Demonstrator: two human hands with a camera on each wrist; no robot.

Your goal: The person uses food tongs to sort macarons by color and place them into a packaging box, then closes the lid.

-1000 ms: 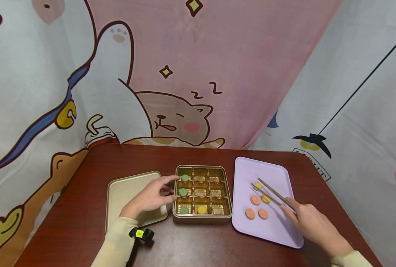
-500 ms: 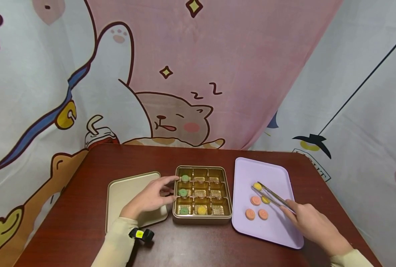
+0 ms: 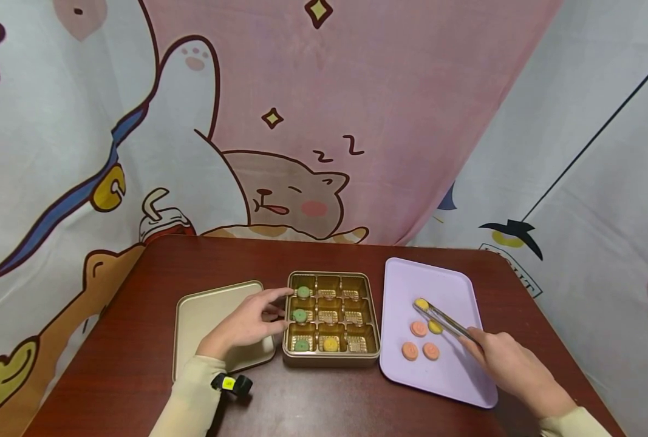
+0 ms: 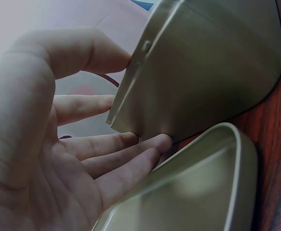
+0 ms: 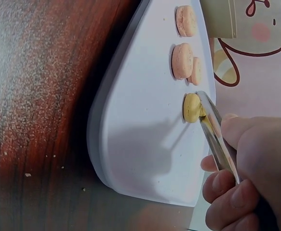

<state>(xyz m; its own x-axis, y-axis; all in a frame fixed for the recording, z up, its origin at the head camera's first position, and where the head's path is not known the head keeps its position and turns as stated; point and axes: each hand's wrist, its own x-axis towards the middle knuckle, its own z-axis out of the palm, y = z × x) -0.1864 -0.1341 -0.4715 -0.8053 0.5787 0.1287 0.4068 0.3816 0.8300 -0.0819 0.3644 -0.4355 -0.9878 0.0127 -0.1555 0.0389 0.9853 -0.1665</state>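
My right hand [image 3: 512, 364] holds metal tongs [image 3: 450, 324], whose tips close round the far yellow macaron [image 3: 421, 303] on the lilac tray [image 3: 427, 273]. A second yellow macaron [image 5: 192, 108] sits below the tongs and partly hides their tips in the right wrist view. Several pink macarons [image 3: 418, 329] lie nearer the tray's front. Fingertips of my left hand [image 3: 247, 321] touch the left side of a gold tin [image 3: 331, 359], fingers fairly straight. Green macarons [image 3: 300, 315] stand in the tin's left column, and one yellow macaron [image 3: 330, 344] in its front middle compartment.
The tin's pale gold lid [image 3: 206, 309] lies on the table left of the tin, partly under my left hand. Beyond the dark red wooden table [image 3: 334, 400] hangs a printed cloth [image 3: 411, 121] along its back edge.
The tong arms have drawn together, their tips coming round the far yellow macaron. My left hand and the tin have stayed where they were.
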